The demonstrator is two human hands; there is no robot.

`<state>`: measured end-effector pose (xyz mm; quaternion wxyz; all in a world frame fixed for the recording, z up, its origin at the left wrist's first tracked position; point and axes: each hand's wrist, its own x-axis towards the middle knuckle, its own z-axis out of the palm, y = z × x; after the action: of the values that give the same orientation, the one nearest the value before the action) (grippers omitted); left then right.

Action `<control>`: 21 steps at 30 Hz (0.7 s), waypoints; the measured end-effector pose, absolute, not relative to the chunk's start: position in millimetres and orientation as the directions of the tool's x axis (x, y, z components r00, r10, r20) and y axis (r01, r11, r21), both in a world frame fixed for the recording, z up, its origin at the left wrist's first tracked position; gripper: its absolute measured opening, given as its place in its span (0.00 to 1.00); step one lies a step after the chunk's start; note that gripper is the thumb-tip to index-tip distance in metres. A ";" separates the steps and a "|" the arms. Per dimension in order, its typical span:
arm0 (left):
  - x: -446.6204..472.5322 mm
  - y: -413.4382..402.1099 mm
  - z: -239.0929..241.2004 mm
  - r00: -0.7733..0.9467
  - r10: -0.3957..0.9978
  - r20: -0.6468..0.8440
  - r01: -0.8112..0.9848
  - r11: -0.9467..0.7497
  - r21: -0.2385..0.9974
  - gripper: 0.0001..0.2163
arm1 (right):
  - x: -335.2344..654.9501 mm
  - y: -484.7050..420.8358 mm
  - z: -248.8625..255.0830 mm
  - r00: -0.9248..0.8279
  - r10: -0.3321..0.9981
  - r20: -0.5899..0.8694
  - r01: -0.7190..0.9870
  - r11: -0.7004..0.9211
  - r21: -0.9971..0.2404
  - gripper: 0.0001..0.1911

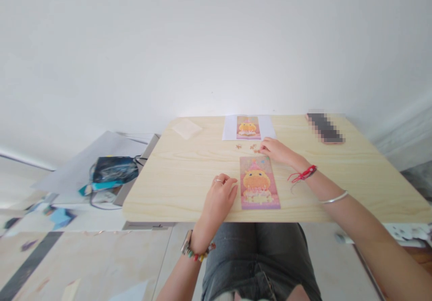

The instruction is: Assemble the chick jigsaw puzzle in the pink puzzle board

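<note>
Pixelated flat object [324,128] at table's far right; loose puzzle pieces [246,147] too small.

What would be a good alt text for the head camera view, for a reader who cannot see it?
A person sits at a light wooden table; the left hand rests beside a nearly complete pink jigsaw puzzle of a yellow character. The right hand touches loose pieces above it. Farther back lie a reference picture and a blurred phone.
</note>
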<state>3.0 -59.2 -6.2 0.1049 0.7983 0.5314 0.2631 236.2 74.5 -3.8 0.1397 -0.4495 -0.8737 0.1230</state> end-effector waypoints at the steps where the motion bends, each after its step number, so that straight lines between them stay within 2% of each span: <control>1: 2.9 -59.0 -6.3 0.298 0.905 0.305 0.794 -0.412 0.447 0.08 | 236.7 74.5 -4.5 -0.555 0.821 0.134 0.752 0.564 -0.341 0.08; 7: 4.1 -57.9 -5.1 0.293 0.902 0.316 0.799 -0.413 0.436 0.08 | 236.4 74.7 -6.0 -0.553 0.821 0.142 0.737 0.562 -0.376 0.05; 16: 2.5 -59.7 -6.7 0.291 0.909 0.298 0.795 -0.403 0.453 0.08 | 240.4 62.6 -0.7 -0.542 0.817 0.198 0.742 0.575 -0.345 0.07; 21: 4.3 -60.5 -5.5 0.287 0.918 0.274 0.795 -0.388 0.466 0.08 | 240.9 37.4 11.9 -0.595 0.772 0.222 0.700 0.634 -0.330 0.07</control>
<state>4.3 -60.5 -5.5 0.1205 0.7932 0.5397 0.2550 240.9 37.4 11.9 0.1740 -0.4150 -0.8869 0.1044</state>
